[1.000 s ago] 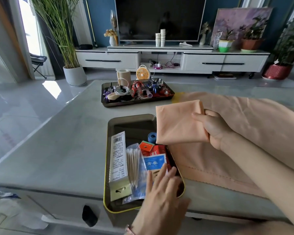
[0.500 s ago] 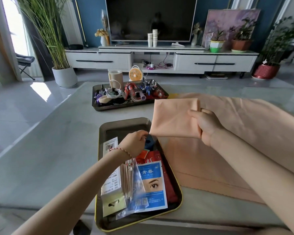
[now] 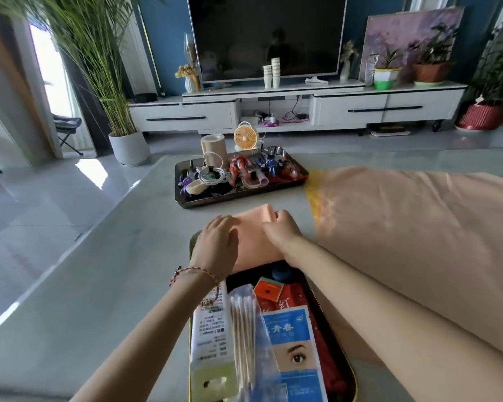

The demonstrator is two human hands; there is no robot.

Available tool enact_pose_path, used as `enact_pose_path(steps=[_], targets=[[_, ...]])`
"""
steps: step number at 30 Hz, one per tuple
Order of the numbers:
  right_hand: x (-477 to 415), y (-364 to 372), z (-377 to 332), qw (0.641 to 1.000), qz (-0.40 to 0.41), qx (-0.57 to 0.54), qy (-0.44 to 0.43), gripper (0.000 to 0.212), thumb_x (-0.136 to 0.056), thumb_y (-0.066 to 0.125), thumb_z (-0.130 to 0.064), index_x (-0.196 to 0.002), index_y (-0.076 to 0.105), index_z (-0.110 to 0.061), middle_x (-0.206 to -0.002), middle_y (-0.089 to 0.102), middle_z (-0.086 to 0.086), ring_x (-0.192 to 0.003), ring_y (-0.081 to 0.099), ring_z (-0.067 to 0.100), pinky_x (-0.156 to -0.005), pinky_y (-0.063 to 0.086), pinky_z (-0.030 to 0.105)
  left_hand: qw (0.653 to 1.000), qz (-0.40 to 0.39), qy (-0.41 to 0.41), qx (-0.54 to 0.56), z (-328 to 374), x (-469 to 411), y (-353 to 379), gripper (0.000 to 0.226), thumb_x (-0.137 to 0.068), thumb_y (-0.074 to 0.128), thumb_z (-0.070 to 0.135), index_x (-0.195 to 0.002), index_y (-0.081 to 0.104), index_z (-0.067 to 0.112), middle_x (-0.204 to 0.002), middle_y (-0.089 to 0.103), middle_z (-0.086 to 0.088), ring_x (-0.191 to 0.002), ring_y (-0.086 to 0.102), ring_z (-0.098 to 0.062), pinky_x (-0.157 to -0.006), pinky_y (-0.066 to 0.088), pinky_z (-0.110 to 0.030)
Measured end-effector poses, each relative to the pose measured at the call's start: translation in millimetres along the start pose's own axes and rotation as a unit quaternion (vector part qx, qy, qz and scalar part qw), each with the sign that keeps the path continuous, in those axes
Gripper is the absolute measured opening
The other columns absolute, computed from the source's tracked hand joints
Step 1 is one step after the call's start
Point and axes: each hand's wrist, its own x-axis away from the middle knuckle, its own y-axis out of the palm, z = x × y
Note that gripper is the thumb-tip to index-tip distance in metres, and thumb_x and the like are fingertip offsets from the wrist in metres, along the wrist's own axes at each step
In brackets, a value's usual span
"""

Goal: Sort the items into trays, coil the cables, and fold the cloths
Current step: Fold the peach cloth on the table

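The folded cloth [image 3: 251,236] lies under both hands, on the tray's [image 3: 351,372] far end. The left hand [image 3: 217,242] presses it, fingers spread flat. Just beside it, the right hand [image 3: 280,230] grips the cloth with curled fingers.

Left of both trays the grey stone-look table top [image 3: 99,285] lies bare and wide; a narrower bare band runs between the folded peach cloth [image 3: 253,245] and the dark far tray [image 3: 238,200] heaped with cables [image 3: 212,177] and toys [image 3: 244,169]. The gold-rimmed dark near tray [image 3: 351,375] is packed with boxes [image 3: 212,329] and packets [image 3: 294,338], and the cloth, with the left hand [image 3: 218,242] flat on it and the right hand [image 3: 280,230] pinching it, covers its far end. A large spread peach cloth [image 3: 418,227] blocks the right side.
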Motion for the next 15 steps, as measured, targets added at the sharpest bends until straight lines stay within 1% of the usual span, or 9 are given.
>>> enact_pose_path(steps=[2,4,5,7,8,9,11,15], targets=[[3.8,8.3,8.3,0.986,0.039,0.148,-0.063,0.033,-0.094,0.043,-0.013,-0.126,0.035,-0.006,-0.125,0.051,0.018,-0.11,0.054,0.035,-0.075,0.039,0.033,0.995,-0.076,-0.027,-0.06,-7.8,1.5,12.5,0.033,-0.094,0.039,0.01,-0.125,0.051,0.008,-0.135,0.047,-0.009,-0.123,0.041,-0.024,-0.103,0.03,-0.029],[5.7,10.0,15.1,0.947,0.068,0.269,-0.164,0.042,-0.093,0.042,-0.007,-0.133,0.029,-0.01,-0.126,0.045,0.017,-0.111,0.051,0.034,-0.078,0.041,0.035,0.99,-0.108,-0.057,-0.075,-12.7,5.6,18.0,0.035,-0.095,0.036,0.014,-0.128,0.047,0.01,-0.137,0.042,-0.008,-0.126,0.037,-0.024,-0.104,0.028,-0.031],[3.8,9.5,17.5,0.919,0.087,0.32,-0.213,0.043,-0.093,0.043,-0.006,-0.134,0.031,-0.011,-0.126,0.042,0.015,-0.111,0.049,0.033,-0.08,0.04,0.035,0.988,-0.116,-0.059,-0.085,-13.8,6.1,19.1,0.036,-0.096,0.035,0.017,-0.129,0.045,0.012,-0.139,0.04,-0.007,-0.127,0.035,-0.024,-0.104,0.028,-0.031],[0.8,9.0,20.3,0.866,0.114,0.393,-0.287,0.032,-0.094,0.041,-0.008,-0.126,0.045,-0.01,-0.123,0.041,0.013,-0.111,0.043,0.03,-0.087,0.036,0.034,0.985,-0.12,-0.05,-0.117,-14.9,7.2,18.6,0.036,-0.096,0.034,0.021,-0.131,0.043,0.015,-0.141,0.036,-0.004,-0.129,0.033,-0.022,-0.102,0.028,-0.033],[0.1,10.4,22.7,0.852,0.104,0.413,-0.304,0.028,-0.095,0.038,-0.01,-0.12,0.051,-0.009,-0.122,0.043,0.012,-0.112,0.041,0.029,-0.091,0.034,0.034,0.983,-0.12,-0.045,-0.134,-15.7,8.6,18.3,0.036,-0.096,0.033,0.022,-0.131,0.041,0.016,-0.143,0.034,-0.003,-0.13,0.032,-0.022,-0.102,0.028,-0.034],[-0.2,12.3,25.4,0.847,0.084,0.422,-0.312,0.028,-0.096,0.036,-0.013,-0.117,0.054,-0.009,-0.123,0.046,0.012,-0.113,0.041,0.028,-0.093,0.032,0.034,0.981,-0.12,-0.041,-0.147,-16.6,10.9,18.5,0.037,-0.097,0.032,0.023,-0.132,0.04,0.017,-0.146,0.032,-0.001,-0.131,0.03,-0.021,-0.103,0.027,-0.034],[-1.3,14.7,30.3,0.848,0.047,0.43,-0.308,0.029,-0.098,0.036,-0.017,-0.118,0.055,-0.01,-0.125,0.049,0.01,-0.116,0.04,0.027,-0.097,0.03,0.035,0.979,-0.116,-0.031,-0.167,-18.2,14.1,20.9,0.038,-0.097,0.031,0.024,-0.134,0.037,0.019,-0.149,0.027,0.001,-0.133,0.029,-0.02,-0.105,0.024,-0.033],[-2.5,17.3,27.2,0.825,0.054,0.467,-0.312,0.031,-0.094,0.04,-0.013,-0.123,0.05,-0.01,-0.128,0.051,0.011,-0.121,0.043,0.027,-0.1,0.029,0.036,0.979,-0.116,-0.047,-0.162,-20.4,15.9,25.9,0.038,-0.098,0.029,0.025,-0.135,0.035,0.018,-0.151,0.024,0.001,-0.135,0.025,-0.019,-0.105,0.024,-0.033]])
